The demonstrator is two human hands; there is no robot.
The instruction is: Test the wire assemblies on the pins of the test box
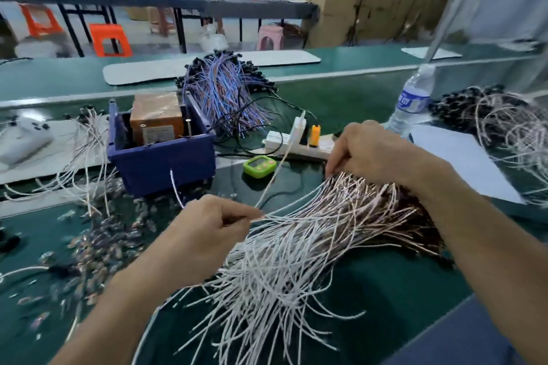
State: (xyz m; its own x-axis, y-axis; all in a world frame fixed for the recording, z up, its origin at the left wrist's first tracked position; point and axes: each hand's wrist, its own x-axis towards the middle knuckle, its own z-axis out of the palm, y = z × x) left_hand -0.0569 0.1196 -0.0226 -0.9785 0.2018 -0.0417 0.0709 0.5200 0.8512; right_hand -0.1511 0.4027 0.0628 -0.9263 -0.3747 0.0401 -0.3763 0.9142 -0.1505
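A big bundle of white and brown wire assemblies (311, 243) lies fanned out on the green bench in front of me. My left hand (210, 228) pinches a few wire ends at the bundle's left edge, and one white wire loops up past its knuckles. My right hand (373, 154) grips the upper side of the bundle, fingers curled into the wires. The test box (157, 121), orange-brown with upright metal pins, sits inside a blue bin (166, 163) beyond my left hand. Neither hand touches the box.
A loose pile of white wires (86, 151) lies left of the bin. A blue-purple wire bundle (225, 92) sits behind it. A power strip (296, 142), a green timer (259, 166), a water bottle (412, 101) and another wire heap (510, 127) stand at right.
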